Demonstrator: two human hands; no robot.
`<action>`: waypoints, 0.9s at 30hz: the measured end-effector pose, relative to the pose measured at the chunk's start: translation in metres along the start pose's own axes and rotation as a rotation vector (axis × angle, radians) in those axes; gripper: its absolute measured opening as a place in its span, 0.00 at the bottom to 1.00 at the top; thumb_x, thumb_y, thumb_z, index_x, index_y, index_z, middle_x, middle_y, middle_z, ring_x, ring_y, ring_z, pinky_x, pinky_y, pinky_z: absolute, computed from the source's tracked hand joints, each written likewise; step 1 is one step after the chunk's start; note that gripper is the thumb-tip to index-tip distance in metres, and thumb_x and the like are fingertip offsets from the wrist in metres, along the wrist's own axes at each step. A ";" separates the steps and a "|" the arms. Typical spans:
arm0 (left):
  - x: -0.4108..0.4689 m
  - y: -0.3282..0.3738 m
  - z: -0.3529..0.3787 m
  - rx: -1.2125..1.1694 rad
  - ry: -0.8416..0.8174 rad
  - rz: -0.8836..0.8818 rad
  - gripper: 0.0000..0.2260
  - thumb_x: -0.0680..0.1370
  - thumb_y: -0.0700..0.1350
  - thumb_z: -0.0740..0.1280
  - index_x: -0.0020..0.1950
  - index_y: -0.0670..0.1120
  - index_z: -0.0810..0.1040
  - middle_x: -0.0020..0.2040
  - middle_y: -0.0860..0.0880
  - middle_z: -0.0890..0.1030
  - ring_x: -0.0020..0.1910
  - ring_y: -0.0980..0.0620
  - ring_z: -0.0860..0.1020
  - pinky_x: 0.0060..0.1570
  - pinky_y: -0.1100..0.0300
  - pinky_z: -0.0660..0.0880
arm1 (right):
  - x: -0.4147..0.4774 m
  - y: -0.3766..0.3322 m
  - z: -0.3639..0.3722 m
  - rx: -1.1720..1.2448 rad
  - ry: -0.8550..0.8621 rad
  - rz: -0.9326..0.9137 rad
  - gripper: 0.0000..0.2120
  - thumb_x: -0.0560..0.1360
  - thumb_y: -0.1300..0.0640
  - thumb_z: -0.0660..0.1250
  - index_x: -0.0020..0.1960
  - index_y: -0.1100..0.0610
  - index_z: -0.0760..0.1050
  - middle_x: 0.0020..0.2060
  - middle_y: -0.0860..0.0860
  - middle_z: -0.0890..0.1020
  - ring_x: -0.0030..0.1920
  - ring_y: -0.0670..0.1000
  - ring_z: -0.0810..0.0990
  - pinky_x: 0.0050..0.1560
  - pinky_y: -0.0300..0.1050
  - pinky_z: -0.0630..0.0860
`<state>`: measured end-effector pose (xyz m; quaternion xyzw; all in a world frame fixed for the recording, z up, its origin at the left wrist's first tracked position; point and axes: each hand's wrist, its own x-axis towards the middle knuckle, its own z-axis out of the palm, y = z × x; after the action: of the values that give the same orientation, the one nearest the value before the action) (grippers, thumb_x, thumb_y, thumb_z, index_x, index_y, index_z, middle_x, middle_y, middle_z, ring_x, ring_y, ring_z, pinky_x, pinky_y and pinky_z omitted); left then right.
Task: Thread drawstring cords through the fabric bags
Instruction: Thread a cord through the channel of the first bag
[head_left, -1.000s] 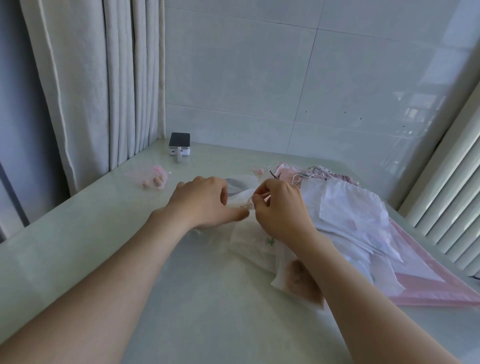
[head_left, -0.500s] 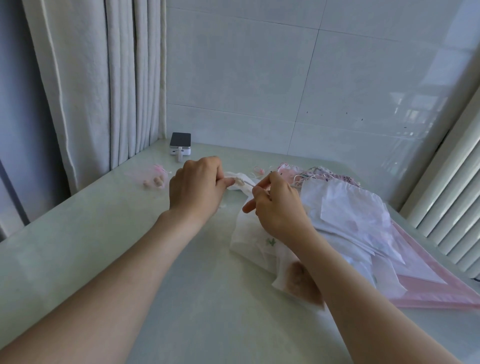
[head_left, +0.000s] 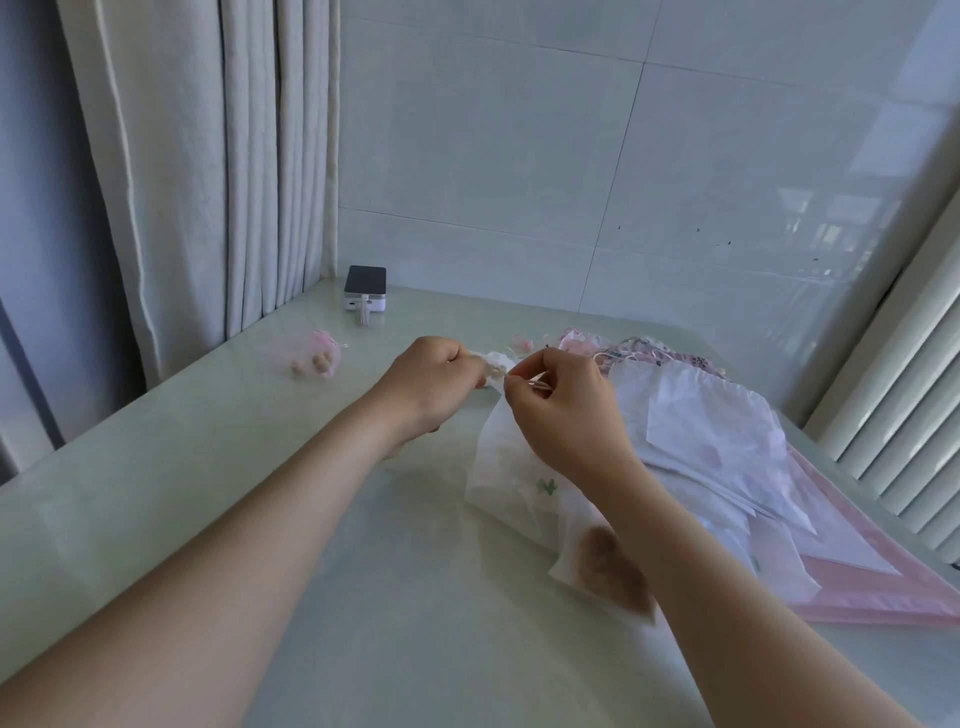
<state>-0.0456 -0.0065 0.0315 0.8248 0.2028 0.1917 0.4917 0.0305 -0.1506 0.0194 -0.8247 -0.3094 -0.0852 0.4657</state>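
Both hands up just above the bench (head_left: 156, 441), mid-bench, close together but not touching.

- left hand (head_left: 436, 382): fingers curled, gripping the bunched top hem of the white fabric bag (head_left: 498, 467).
- right hand (head_left: 566, 410): thumb and forefinger pinching a thin pale cord (head_left: 537, 384) right at the bunched hem. Can't tell if the cord end is inside the channel.
- The bag's top is lifted between the hands. The rest hangs down and lies on the bench under the right forearm. Small green print on it, and a brown patch near the lower end.

Other items:
- pile of white bags (head_left: 701, 426) along the right edge, just beside the held bag, lying on a pink sheet (head_left: 883, 582).
- A few patterned bags (head_left: 665, 358) at the far end of that pile, with loose cords (head_left: 524, 340) just beyond the hands.
- pink mesh pouch (head_left: 317, 356) near the left edge, well apart from the hands.
- Small white box with a black top (head_left: 365, 288) at the far left corner, beside the curtain (head_left: 208, 156).
- Tiled wall (head_left: 571, 156) behind the far edge.
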 end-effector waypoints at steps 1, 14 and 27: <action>0.000 0.000 0.000 -0.025 -0.014 -0.010 0.10 0.79 0.49 0.67 0.43 0.43 0.77 0.34 0.49 0.69 0.34 0.47 0.64 0.32 0.59 0.62 | 0.001 0.001 0.000 0.004 0.001 -0.001 0.05 0.76 0.57 0.67 0.43 0.51 0.80 0.21 0.43 0.74 0.27 0.44 0.73 0.29 0.34 0.67; 0.002 -0.005 0.003 -0.106 0.028 0.094 0.06 0.80 0.45 0.72 0.43 0.48 0.85 0.32 0.59 0.79 0.25 0.64 0.73 0.36 0.62 0.69 | 0.005 0.006 0.001 -0.050 0.118 -0.075 0.07 0.75 0.51 0.68 0.39 0.49 0.82 0.25 0.49 0.80 0.29 0.53 0.83 0.39 0.52 0.82; 0.006 -0.013 0.001 -0.117 0.026 0.202 0.08 0.81 0.49 0.71 0.44 0.48 0.85 0.37 0.51 0.81 0.32 0.59 0.73 0.39 0.61 0.70 | 0.009 0.003 -0.007 -0.085 0.193 0.012 0.09 0.72 0.45 0.73 0.38 0.48 0.83 0.25 0.44 0.75 0.37 0.52 0.83 0.36 0.43 0.73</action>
<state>-0.0424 0.0016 0.0201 0.8084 0.1137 0.2626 0.5144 0.0407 -0.1535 0.0247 -0.8334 -0.2545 -0.1743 0.4586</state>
